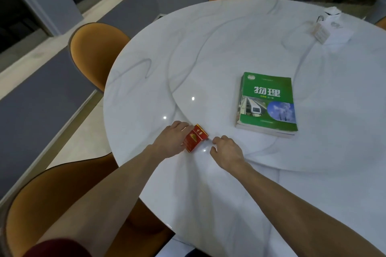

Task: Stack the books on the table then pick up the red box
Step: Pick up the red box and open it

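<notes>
Round white marble-veined bench (208,183), orange upholstered chairs around it. Books look already stacked: green-covered paperback textbook (268,102) lies on top of at least one more book, right of centre, well apart from the hands. Judged stage: stacking done, box pickup in hand.

Small red cardboard box with gold print (195,139) sits at the near-left part of the bench, tilted up on one edge, long axis running from near-left to far-right.

Left hand (170,142) is touching the box on its left side, fingers curled over the far-left edge; grip partly closed around it, though whether it bears the box's weight cannot be told. Right hand (226,151) is just beside the box on the right, fingers loosely bent, holding nothing, a small gap between fingertips and box.

Box lies between both hands; left hand is nearer and already in contact. The lift probably turns on the left grip closing across the short axis.

White crumpled bag or wrapper (332,25) at far right, uninvolved.
</notes>
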